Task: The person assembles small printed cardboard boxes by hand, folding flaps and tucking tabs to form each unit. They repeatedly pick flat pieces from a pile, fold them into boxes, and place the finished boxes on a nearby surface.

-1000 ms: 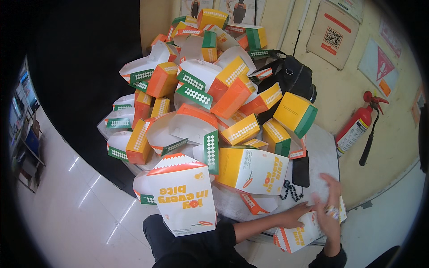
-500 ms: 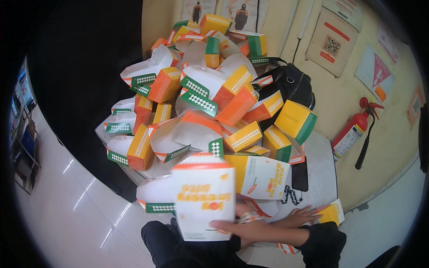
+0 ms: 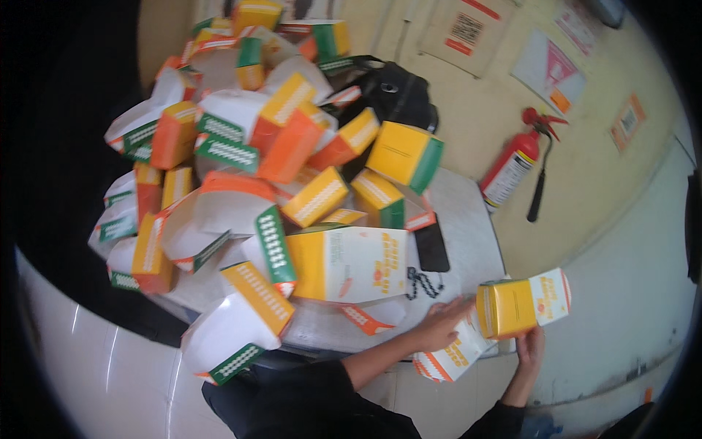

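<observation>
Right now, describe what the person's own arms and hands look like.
The left sleeve and right sleeve are black, leaving both forearms partly bare. The left hand and right hand show no gloves; blur hides finer detail.

Yellow lettering point(image 3: 548, 298) on held carton point(image 3: 510, 307), square code point(image 3: 466, 29) on poster point(image 3: 442, 53), pink triangle point(image 3: 559, 67) on sign point(image 3: 528, 67), extinguisher label point(image 3: 510, 178)

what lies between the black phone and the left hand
A dark beaded string lies between the black phone and the left hand, in the head view.
</observation>
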The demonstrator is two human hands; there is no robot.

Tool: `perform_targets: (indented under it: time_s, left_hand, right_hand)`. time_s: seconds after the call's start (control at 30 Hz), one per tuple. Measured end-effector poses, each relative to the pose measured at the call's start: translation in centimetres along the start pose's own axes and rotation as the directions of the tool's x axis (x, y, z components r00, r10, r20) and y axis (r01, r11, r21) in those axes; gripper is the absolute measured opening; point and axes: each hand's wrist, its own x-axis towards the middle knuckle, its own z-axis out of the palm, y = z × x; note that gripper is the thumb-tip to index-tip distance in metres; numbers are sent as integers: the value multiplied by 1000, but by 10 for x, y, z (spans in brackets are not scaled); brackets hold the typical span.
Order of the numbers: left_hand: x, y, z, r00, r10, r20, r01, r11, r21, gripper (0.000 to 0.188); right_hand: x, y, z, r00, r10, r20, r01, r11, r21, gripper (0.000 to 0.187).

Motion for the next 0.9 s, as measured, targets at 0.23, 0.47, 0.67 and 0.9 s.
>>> perform_targets:
  time_s: [0.23,0.47,0.67,0.9]
  left_hand:
    - [-3,2,-1,996,-65,-64,59,994,-90,96]
    - [-4,18,-14,996,30,-86,-25,998,56,90]
    - [-4,22,-8,960,275,44,-268,866,423,67]
    - [-2,15,2,969,238,65,-245,904,351,57]
  right_hand:
    - [27,17,-46,996,50,-71,-83,799,-595,56]
    - [53,12,-44,997,72,-14,-55,608,-792,55]
    - [71,11,-35,986,160,-51,-99,306,-947,57]
    - [92,27,-5,837,-373,400,384,-121,-915,64]
